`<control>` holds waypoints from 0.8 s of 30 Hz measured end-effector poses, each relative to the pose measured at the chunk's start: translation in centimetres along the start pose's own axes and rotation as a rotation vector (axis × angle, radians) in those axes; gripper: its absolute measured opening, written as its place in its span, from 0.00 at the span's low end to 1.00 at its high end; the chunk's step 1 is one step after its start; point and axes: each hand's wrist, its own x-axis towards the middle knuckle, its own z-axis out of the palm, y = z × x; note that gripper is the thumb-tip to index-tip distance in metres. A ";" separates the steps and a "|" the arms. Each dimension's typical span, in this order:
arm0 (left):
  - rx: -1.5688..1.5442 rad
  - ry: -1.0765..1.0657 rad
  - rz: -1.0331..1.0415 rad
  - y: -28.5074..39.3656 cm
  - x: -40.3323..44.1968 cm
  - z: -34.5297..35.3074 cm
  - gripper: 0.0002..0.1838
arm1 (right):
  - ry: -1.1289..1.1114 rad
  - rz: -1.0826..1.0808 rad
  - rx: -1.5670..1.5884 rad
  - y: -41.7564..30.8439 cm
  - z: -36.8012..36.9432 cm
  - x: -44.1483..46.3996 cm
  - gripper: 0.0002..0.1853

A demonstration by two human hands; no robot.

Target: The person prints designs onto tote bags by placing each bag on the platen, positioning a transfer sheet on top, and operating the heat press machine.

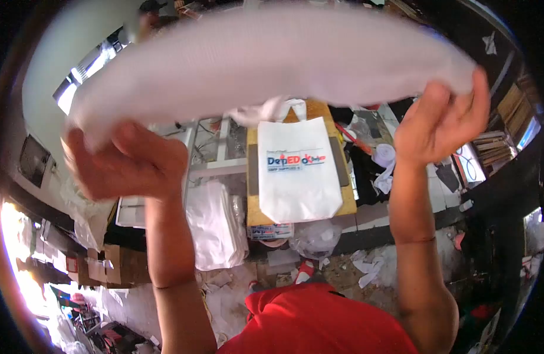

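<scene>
A long white cloth (272, 65), blurred by motion, is stretched high across the view. My left hand (121, 156) grips its left end with curled fingers. Its right end is pinched in my right hand (443, 118), the fingertips partly behind the cloth. Below and between the hands lies a white bag (298, 194) with red and blue printed letters, flat on a yellow board (254, 213). Neither hand touches the bag.
Folded white bags (216, 230) are stacked left of the board. A clear plastic bag (316, 239) hangs at the front edge. White rolled material (384, 155) lies at the right. Cardboard boxes (109, 262) stand lower left. Part of a person (151, 15) shows at the upper left.
</scene>
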 end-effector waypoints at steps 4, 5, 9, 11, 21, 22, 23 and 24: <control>0.049 -0.417 -0.069 -2.0 -22.1 6.1 0.20 | -0.457 0.609 -0.489 5.2 -6.1 -16.0 0.19; 0.063 -0.977 -0.534 -0.3 -26.9 6.2 0.26 | -0.899 1.061 -0.715 6.8 -8.6 -22.4 0.22; 0.033 -1.378 -0.792 3.8 -40.8 1.0 0.31 | -1.021 1.190 -0.663 2.3 -15.0 -37.9 0.21; 0.046 -1.317 -0.823 4.4 -40.4 1.0 0.32 | -1.013 1.050 -0.691 0.9 -15.4 -38.7 0.19; 0.035 -1.093 -0.744 5.2 -40.7 -0.5 0.30 | -0.877 0.866 -0.862 -1.6 -15.6 -39.4 0.18; 0.034 -1.094 -0.744 5.1 -41.1 -0.5 0.30 | -0.862 0.844 -0.895 -1.7 -15.5 -39.4 0.18; 0.025 -1.050 -0.743 5.0 -41.4 -0.5 0.30 | -0.862 0.847 -0.897 -1.8 -15.5 -39.5 0.18; 0.014 -1.005 -0.741 5.0 -41.6 -0.6 0.29 | -0.872 0.860 -0.897 -1.9 -15.5 -39.3 0.19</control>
